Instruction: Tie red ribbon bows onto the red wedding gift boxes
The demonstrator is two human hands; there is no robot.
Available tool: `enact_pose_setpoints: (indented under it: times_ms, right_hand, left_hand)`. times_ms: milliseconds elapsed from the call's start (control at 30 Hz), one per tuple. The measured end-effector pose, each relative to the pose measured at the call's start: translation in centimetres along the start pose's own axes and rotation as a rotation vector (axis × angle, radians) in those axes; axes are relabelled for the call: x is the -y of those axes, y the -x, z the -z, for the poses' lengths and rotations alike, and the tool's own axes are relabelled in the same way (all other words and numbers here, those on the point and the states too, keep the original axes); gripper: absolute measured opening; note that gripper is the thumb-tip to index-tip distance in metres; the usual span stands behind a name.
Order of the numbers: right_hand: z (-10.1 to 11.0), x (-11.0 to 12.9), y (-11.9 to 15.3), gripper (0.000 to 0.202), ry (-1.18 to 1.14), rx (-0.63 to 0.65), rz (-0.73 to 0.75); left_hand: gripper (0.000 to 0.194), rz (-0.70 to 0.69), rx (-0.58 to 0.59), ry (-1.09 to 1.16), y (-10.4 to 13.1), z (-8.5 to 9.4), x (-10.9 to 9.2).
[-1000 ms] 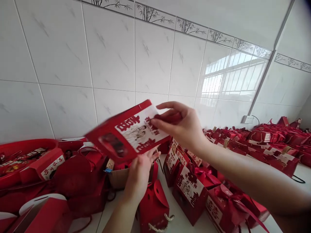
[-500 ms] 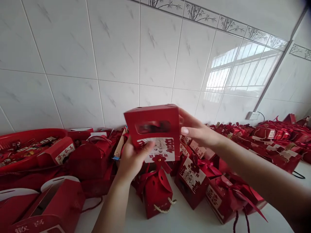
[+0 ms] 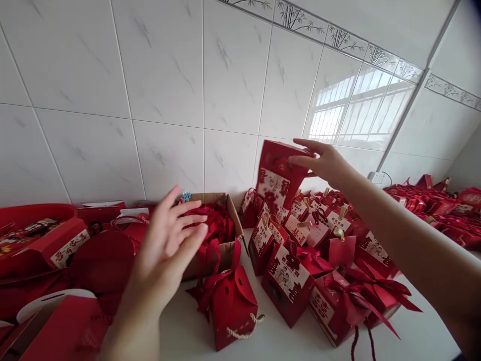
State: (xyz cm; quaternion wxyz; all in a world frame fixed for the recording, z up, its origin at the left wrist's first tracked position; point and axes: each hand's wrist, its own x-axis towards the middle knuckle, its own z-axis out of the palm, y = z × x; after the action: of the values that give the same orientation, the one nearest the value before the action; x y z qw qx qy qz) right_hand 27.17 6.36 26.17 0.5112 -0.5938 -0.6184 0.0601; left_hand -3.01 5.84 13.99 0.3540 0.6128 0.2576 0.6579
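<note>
A red gift box (image 3: 276,183) with a white printed panel hangs tilted above the gathered boxes, close to the wall. My right hand (image 3: 319,158) grips its upper right edge between thumb and fingers. To the left, my left hand (image 3: 169,235) is raised with its fingers spread and nothing in it. Behind and beside that hand stands a cardboard box (image 3: 235,220) holding red ribbon. A red box with a rope handle (image 3: 235,311) stands on the table in front of the cardboard box.
Many red gift boxes (image 3: 289,276) crowd the white table (image 3: 270,338) at centre right. A red basket (image 3: 60,208) with small packets is at far left, near open red boxes (image 3: 67,321). The tiled wall (image 3: 169,100) rises behind.
The red box has moved right, out of my left hand, and stays in my right hand. My left hand has let go and drawn left with fingers spread. The view has shifted right.
</note>
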Motion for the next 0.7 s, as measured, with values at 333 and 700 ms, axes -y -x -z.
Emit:
enact_pose_setpoints:
  times_ms: [333, 700]
  right_hand:
    - [-0.4, -14.1, -3.9, 0.053, 0.493, -0.23, -0.384]
    - [-4.1, -20.5, -3.4, 0.033, 0.589, 0.109, -0.554]
  left_hand:
    - [0.056, -0.128, -0.166, 0.056, 0.6, 1.3, -2.1]
    - [0.07, -0.186, -0.195, -0.093, 0.9, 1.7, -1.1]
